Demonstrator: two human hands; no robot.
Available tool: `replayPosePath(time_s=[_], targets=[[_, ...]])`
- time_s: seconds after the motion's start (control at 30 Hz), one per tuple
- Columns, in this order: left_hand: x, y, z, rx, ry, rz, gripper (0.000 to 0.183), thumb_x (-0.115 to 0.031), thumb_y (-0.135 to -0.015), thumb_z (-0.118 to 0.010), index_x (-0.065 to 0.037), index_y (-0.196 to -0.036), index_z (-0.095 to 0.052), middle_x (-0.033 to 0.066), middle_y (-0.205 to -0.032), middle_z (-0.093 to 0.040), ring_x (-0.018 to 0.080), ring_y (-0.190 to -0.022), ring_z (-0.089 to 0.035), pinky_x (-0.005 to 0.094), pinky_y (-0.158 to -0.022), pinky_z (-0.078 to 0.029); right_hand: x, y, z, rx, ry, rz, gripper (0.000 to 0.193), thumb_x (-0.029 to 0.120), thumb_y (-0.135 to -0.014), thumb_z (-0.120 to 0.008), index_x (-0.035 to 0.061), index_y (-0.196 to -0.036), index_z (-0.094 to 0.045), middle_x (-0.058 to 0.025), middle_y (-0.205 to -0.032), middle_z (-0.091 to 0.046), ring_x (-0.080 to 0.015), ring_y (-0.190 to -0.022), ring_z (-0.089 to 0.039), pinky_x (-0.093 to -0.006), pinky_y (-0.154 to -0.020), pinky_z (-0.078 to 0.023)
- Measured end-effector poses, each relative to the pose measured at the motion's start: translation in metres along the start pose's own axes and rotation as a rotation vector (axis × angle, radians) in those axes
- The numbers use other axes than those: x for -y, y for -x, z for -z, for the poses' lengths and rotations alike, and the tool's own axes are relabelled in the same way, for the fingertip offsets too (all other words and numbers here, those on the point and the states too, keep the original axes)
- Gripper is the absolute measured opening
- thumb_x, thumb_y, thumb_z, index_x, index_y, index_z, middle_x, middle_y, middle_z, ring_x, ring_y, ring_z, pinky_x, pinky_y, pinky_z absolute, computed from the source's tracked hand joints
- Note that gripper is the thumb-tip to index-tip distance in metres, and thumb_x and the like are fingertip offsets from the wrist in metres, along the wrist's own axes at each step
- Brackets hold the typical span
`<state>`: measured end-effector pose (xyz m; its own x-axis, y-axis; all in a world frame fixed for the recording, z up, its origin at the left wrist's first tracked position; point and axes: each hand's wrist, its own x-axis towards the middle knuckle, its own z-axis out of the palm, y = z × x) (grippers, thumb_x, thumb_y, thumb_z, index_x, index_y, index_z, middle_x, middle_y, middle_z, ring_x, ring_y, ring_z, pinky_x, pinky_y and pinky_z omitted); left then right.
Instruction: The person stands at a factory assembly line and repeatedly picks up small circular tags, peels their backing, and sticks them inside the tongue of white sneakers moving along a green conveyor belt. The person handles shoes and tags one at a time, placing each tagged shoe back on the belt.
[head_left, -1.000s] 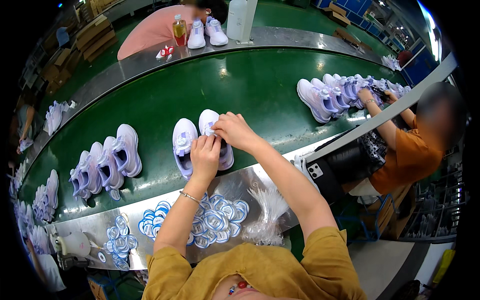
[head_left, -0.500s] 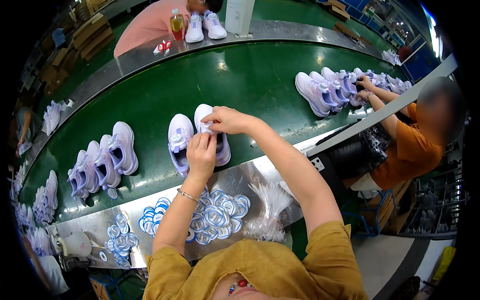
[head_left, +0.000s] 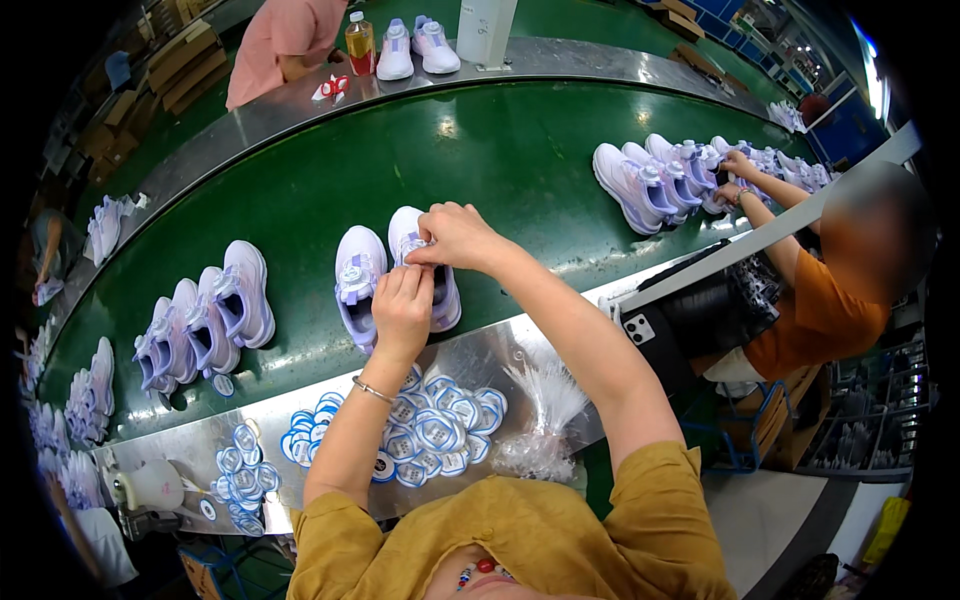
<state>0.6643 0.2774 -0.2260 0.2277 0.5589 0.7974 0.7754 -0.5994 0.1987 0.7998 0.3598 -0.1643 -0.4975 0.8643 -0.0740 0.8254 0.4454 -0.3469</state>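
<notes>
On the green belt [head_left: 520, 200] before me stands a pair of white and lavender sneakers: the left sneaker [head_left: 358, 255] is free of my hands, and both hands are at the right sneaker [head_left: 405, 222]. My left hand [head_left: 402, 308] is closed, its fingertips pinched at the front of that shoe's opening. From the right, my right hand [head_left: 462, 238] meets it over the lacing, thumb and fingers pinched together. Whatever lies between the fingertips is too small and covered to make out. A round dial [head_left: 354, 277] shows on the left sneaker's tongue.
Blue-rimmed round tags [head_left: 438, 430] lie heaped on the metal ledge [head_left: 350, 497], beside a bundle of clear plastic fasteners [head_left: 540, 420]. More sneakers [head_left: 243, 295] stand leftward. At right, a co-worker [head_left: 820, 300] handles other sneakers [head_left: 630, 190]. Across the belt are a bottle [head_left: 360, 45] and red-handled scissors [head_left: 330, 88].
My right hand's fingers have shifted slightly over the sneaker's lacing; my left hand stays nearly in place. Across the belt, the person in pink has straightened up.
</notes>
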Motion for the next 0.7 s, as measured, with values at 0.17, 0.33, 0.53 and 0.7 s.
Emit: replayPosePath(time_s=[0.17,0.33,0.53,0.7], targets=[[0.001,0.001,-0.001,-0.007,0.028,-0.001,0.023,-0.005,-0.070,-0.060,0.003,-0.091,-0.065,0.0091,-0.084,-0.059,0.0233,-0.082,-0.058,0.0334,-0.070,-0.047,-0.023,-0.007,-0.025,-0.038,-0.314,0.139,0.044,0.042,-0.072,-0.072,0.0050,-0.097,-0.068,-0.0139,-0.092,-0.060,-0.0301,-0.092,-0.056,-0.0381,-0.080,-0.043],[0.005,0.004,0.000,-0.007,0.026,0.026,0.023,-0.005,-0.069,-0.060,0.002,-0.091,-0.065,0.0085,-0.086,-0.059,0.0241,-0.082,-0.058,0.0336,-0.069,-0.047,0.001,-0.003,-0.015,-0.067,-0.050,-0.013,0.040,0.037,-0.075,-0.071,0.0045,-0.098,-0.066,-0.0126,-0.088,-0.058,-0.0285,-0.088,-0.056,-0.0376,-0.077,-0.044],[0.015,0.007,0.011,-0.018,0.301,0.281,0.020,-0.001,-0.075,-0.061,-0.001,-0.094,-0.065,0.0116,-0.087,-0.062,0.0276,-0.081,-0.059,0.0353,-0.070,-0.048,0.009,0.029,-0.026,-0.605,-0.103,0.010,0.031,0.019,-0.078,-0.067,0.0071,-0.106,-0.061,-0.0102,-0.082,-0.057,-0.0283,-0.079,-0.057,-0.0371,-0.066,-0.045],[0.046,-0.026,0.013,0.197,0.442,0.690,0.023,-0.013,-0.082,-0.065,0.005,-0.096,-0.065,0.0174,-0.084,-0.063,0.0274,-0.072,-0.062,0.0348,-0.065,-0.048,0.031,0.051,-0.061,-0.588,-0.194,0.129,0.021,0.012,-0.081,-0.063,0.0074,-0.101,-0.063,-0.0097,-0.086,-0.063,-0.0297,-0.078,-0.059,-0.0391,-0.068,-0.047]])
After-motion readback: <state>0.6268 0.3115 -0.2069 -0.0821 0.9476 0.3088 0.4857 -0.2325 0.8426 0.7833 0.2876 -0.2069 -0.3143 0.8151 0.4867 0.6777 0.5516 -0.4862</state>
